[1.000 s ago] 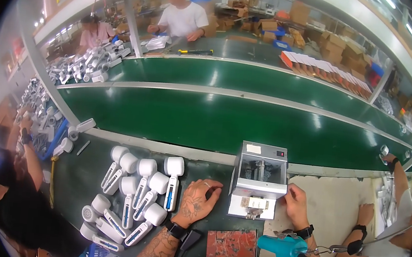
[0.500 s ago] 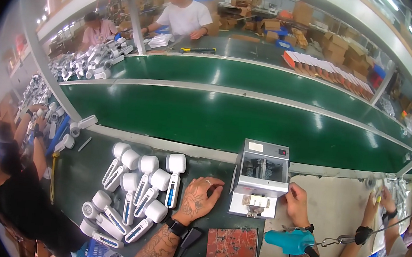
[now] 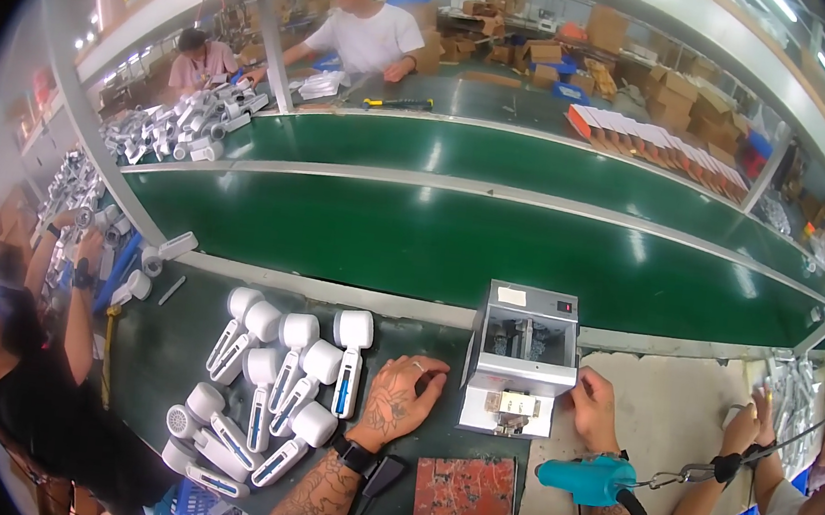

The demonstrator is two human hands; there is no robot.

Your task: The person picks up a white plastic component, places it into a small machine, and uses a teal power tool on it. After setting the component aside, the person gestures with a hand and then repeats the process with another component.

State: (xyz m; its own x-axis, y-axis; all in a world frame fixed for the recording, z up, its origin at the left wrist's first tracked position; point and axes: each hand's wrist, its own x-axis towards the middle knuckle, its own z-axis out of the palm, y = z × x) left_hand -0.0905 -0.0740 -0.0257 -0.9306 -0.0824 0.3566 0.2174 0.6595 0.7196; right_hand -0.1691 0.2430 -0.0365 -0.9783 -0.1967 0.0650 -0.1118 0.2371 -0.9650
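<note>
My left hand [image 3: 400, 399] rests on the dark bench mat, fingers loosely curled, thumb apart, with nothing visible in it. A ring and a dark wristband show on that arm. Just right of it stands a small grey screw feeder [image 3: 521, 370], with a window on top and a metal outlet at its front. My right hand [image 3: 595, 407] is at the feeder's right side, its fingers curled against the casing; whatever they grip there is hidden. Over my right forearm hangs a teal electric screwdriver [image 3: 590, 479] on a hook and cable.
Several white hand-held devices [image 3: 292, 371] with round heads lie left of my left hand. A worn red mat [image 3: 463, 506] lies in front of the feeder. Behind runs a green conveyor belt [image 3: 385, 230]. Co-workers [image 3: 371, 32] sit across and at both sides. A blue basket [image 3: 195, 511] stands below.
The hanging screwdriver has swung slightly to the right. The co-workers at left and right have shifted their arms. Both my hands stay where they were.
</note>
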